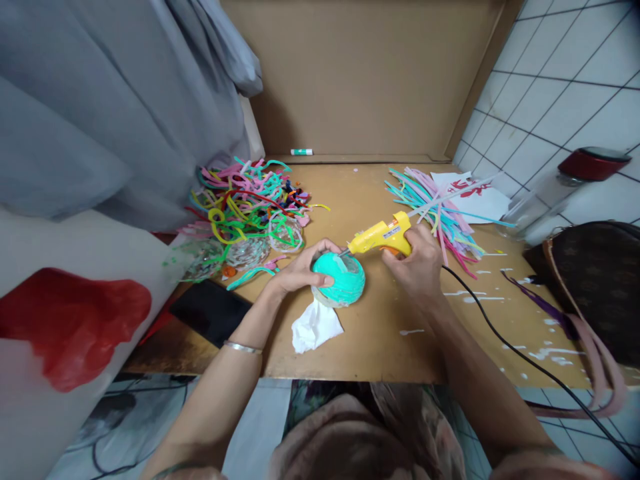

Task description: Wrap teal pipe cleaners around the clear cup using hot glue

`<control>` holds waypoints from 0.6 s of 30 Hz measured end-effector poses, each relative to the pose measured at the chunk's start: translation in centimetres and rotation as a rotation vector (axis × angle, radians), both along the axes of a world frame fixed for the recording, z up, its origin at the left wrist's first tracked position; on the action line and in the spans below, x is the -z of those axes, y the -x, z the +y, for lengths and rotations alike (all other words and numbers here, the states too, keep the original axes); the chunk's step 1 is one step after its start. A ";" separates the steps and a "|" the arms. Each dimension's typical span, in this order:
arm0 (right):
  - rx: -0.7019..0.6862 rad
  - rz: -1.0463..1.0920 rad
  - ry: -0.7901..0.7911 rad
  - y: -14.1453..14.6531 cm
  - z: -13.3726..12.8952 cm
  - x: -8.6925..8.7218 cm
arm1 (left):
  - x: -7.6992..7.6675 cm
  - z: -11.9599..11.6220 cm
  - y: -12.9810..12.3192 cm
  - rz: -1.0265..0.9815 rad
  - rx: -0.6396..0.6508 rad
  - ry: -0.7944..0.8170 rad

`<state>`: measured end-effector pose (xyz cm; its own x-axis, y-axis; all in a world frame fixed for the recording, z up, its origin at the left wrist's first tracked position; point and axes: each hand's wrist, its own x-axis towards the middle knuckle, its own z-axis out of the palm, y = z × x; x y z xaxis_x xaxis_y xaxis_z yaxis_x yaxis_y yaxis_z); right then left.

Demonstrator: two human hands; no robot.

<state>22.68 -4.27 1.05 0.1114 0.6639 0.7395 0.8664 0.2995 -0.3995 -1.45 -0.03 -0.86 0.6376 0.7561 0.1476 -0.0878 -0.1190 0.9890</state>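
Note:
My left hand grips a round turquoise ball that looks wrapped in pipe cleaner, with a bare, clear-looking patch near its top. The thumb presses on its front. In my right hand is a yellow hot glue gun, a glue stick jutting from its back end. Its metal nozzle points left and meets or nearly meets the top of the ball. Under the ball lies a crumpled white tissue on the table.
Tangled pipe cleaners heap at the back left, above a black phone. Straight pipe cleaners lie at the back right, near a clear bottle and a brown bag. A black cord crosses the table's right side.

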 end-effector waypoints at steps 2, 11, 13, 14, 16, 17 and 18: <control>0.008 0.001 -0.002 0.0 0.0 0.0 | 0.0 0.0 0.0 -0.006 -0.001 0.007; 0.064 0.020 0.134 -0.4 0.6 0.5 | 0.0 -0.1 0.0 -0.016 0.025 0.021; 0.131 0.026 0.216 -1.1 1.1 0.8 | 0.0 -0.1 -0.1 -0.042 0.058 0.030; 0.162 0.017 0.268 -1.5 1.4 1.0 | 0.0 -0.1 -0.1 -0.054 0.075 0.035; 0.210 -0.018 0.380 -2.2 1.9 1.5 | 0.1 -0.1 -0.1 -0.067 0.093 0.038; 0.231 -0.041 0.432 -2.5 2.1 1.8 | 0.1 -0.1 -0.1 -0.067 0.096 0.037; 0.254 -0.063 0.480 -2.7 2.3 2.1 | 0.1 -0.1 -0.1 -0.065 0.098 0.034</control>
<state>25.38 -2.00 -1.06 0.2780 0.8863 0.3704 0.9142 -0.1258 -0.3852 -1.33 -0.11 -0.95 0.6983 0.6961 0.1667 -0.1619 -0.0732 0.9841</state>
